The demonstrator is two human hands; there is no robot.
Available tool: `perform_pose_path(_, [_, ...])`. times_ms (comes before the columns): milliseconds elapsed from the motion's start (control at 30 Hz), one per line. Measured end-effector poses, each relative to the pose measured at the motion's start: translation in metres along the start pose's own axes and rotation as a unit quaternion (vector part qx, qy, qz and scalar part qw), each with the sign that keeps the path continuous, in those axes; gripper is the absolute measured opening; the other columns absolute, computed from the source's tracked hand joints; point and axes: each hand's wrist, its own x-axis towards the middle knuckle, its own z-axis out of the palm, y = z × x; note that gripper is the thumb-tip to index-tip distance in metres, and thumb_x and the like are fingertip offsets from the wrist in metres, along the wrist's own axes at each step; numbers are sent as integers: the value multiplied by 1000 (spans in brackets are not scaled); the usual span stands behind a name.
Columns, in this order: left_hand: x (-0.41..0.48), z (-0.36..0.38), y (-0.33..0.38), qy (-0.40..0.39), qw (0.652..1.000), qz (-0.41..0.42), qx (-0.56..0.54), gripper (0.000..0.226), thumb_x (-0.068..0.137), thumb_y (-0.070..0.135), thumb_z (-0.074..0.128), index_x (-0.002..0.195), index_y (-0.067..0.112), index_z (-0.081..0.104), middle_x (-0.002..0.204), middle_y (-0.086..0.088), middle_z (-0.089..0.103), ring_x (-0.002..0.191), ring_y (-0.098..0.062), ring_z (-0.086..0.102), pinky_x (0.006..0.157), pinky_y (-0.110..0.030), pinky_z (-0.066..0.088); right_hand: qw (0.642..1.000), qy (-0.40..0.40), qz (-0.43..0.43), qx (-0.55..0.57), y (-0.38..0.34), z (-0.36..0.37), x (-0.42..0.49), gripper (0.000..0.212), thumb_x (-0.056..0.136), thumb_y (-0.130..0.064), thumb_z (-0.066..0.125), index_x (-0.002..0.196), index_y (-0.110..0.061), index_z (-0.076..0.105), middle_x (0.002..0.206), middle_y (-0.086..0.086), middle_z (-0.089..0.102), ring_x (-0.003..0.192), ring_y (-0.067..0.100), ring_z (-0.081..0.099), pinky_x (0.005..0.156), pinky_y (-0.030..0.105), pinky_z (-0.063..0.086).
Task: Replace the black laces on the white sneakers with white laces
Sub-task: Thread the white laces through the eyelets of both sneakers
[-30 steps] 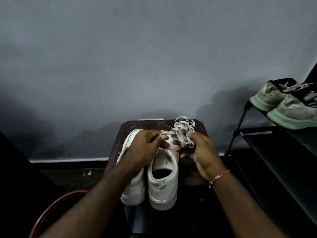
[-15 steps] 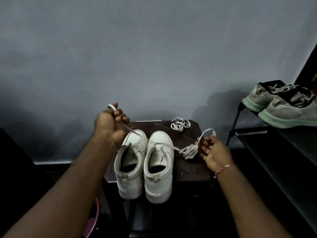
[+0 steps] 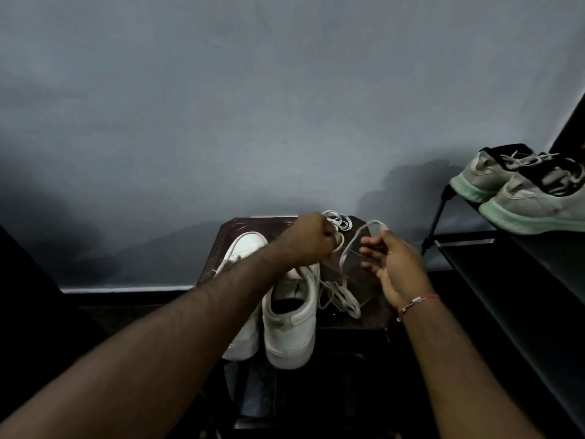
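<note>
Both white leather sneakers (image 3: pixel 291 327) stand unlaced on the dark square stool (image 3: pixel 221 248). Your left hand (image 3: pixel 311 239) grips the flat white lace (image 3: pixel 368 222) in a fist. Your right hand (image 3: pixel 395 267) carries its loop, though whether it pinches the loop is unclear. Judged step: straightening the lace. Next, find a tip for the lowest eyelet.

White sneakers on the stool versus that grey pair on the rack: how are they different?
The white sneakers are plain white all over; the grey sneakers have pale green soles. The white sneakers stand on the dark stool, heels toward the camera; the grey sneakers sit higher on the black rack, seen more from the side. Both pairs stand upright, side by side.
</note>
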Motion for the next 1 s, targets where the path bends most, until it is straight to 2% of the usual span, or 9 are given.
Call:
perform_pose_path(167, [26,-35,37,194,898,-1,-395,24,102,11,44,99,4,67,79,-9,62,52,3,52,49,-12,38,977,103,-189,-3,-17,-4,-1,34,90,-14,57,58,-25,62,63,6,58,58,4,55,64,22,44])
perform_pose_path(400, [20,-31,-7,128,991,-46,8,27,96,18,56,119,10,66,119,-16,65,107,-25,62,80,-16,37,988,-52,-48,-135,5,12,-10,38,94,-14,54,57,-9,60,63,6,65,57,20,60,50,27,47])
perform_pose_path(467, [0,-21,-25,94,992,-82,28,31,92,25,61,119,9,64,121,-13,65,111,-27,60,85,-23,41,935,-61,-83,-341,15,5,-5,38,87,-26,59,52,-11,64,58,5,65,63,22,61,59,28,44])
perform_pose_path(567, [-29,-12,-37,64,993,-94,29,19,85,21,64,101,10,67,99,-7,70,94,-23,64,70,-22,41,815,13,-209,-541,18,1,-10,33,74,-34,60,48,-13,62,113,9,67,117,28,52,91,27,38])
perform_pose_path(633, [-43,-12,-36,34,994,-94,33,16,83,16,61,94,13,72,91,-2,73,82,-16,64,62,-18,40,830,36,-296,-471,11,5,-15,32,69,-25,61,39,-19,50,120,3,66,125,23,48,100,26,36])
perform_pose_path(700, [-46,-13,-36,3,994,-85,72,19,83,14,57,90,11,74,90,-4,74,81,-19,64,67,-24,45,897,11,-304,-322,4,13,-19,31,69,-16,57,39,-12,49,86,5,74,88,16,67,74,28,52])
perform_pose_path(800, [-39,-18,-39,-59,987,-74,126,18,85,12,55,91,4,70,94,-15,69,81,-28,57,83,-33,49,976,-37,-154,-148,5,25,-26,32,78,-6,63,53,9,50,46,10,50,35,12,40,39,20,34])
perform_pose_path(867, [-33,-21,-39,-102,982,-60,150,14,87,11,56,91,11,70,94,-11,67,85,-28,58,86,-32,49,977,-49,-90,-186,16,26,-25,40,85,-15,69,54,-1,48,47,4,37,36,7,27,39,19,25])
perform_pose_path(1000, [-17,-24,-28,-153,969,-40,192,23,89,10,54,104,10,72,98,-5,70,94,-20,64,71,-20,42,950,-124,-64,-280,28,24,-19,10,96,-16,58,94,-7,62,60,4,59,35,-1,42,40,16,34])
